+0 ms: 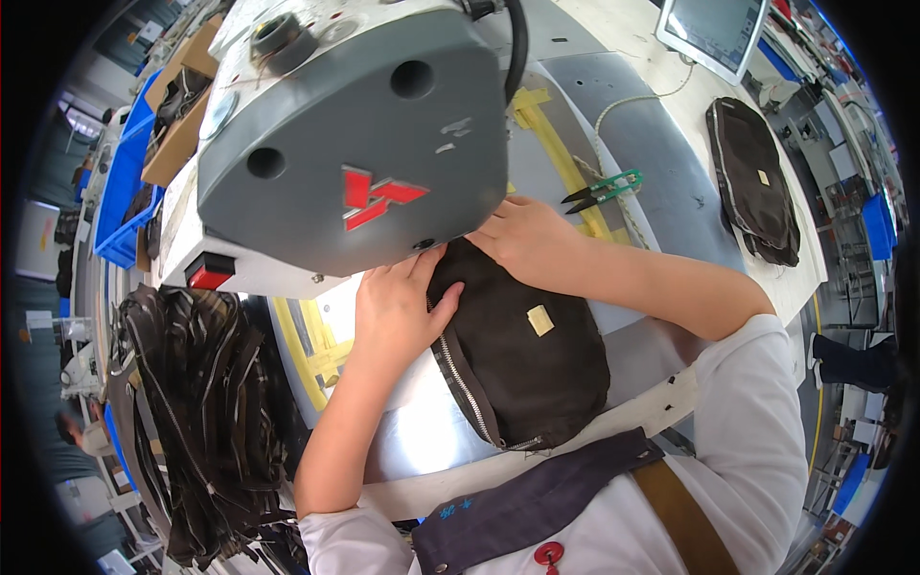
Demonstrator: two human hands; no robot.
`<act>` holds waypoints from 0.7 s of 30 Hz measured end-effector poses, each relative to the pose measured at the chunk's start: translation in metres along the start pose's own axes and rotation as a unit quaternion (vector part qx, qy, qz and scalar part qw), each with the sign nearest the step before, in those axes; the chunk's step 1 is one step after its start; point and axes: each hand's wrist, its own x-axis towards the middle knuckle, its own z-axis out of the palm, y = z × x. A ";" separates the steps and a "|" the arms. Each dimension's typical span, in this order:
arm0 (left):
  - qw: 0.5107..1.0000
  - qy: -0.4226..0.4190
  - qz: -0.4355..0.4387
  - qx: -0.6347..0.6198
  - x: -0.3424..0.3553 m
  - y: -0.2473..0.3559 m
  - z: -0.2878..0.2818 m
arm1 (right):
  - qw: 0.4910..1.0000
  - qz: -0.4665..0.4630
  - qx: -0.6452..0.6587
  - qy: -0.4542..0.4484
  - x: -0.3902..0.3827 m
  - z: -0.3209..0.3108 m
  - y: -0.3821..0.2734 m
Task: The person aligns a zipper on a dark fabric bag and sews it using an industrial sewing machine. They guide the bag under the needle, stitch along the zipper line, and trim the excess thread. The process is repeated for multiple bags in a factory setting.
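Where the dark fabric piece (517,364) lies in the head view: flat on the pale metal plate (417,431) before the person, its upper end running in beneath the grey machine head (355,144), probably laid this way so that the edge reaches the part hidden there.
Zipper (465,388): along the left edge of the piece, bending at the lower end; facing up, it stays easy to see.
Left hand (395,307): on the left edge near the machine head, grip wide, thumb spread from the fingers and resting on the cloth, seemingly to keep it flat.
Right hand (527,247): across the upper right edge, fingertips partly hidden by the machine head; I cannot tell whether its grip pinches the cloth or only presses. Set opposite the left, it likely steadies the other side.
Yellow patch (540,321): face up on the fabric, clear of both hands.
Green-handled snips (604,192): on the surface (791,287) just beyond the right hand, perhaps kept there for quick reach.
Dark pile (206,393): many zippered pieces draped together at the left, well apart from the hands.
Similar dark piece (755,182): at the right, near the surface's edge, apart from the pile.
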 end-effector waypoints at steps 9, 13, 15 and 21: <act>1.000 0.001 0.004 -0.002 0.001 0.011 0.000 | 0.999 0.048 -0.005 0.016 -0.006 0.014 -0.003; 0.999 0.023 0.030 0.000 0.001 0.023 0.006 | 0.996 0.076 0.017 -0.036 -0.018 0.006 -0.004; 0.998 0.039 0.038 -0.009 -0.003 0.028 0.009 | 0.995 0.085 0.025 -0.042 -0.022 0.000 -0.006; 0.958 0.004 -0.176 -0.226 -0.017 0.039 0.011 | 0.967 0.094 0.233 0.052 -0.059 -0.009 -0.052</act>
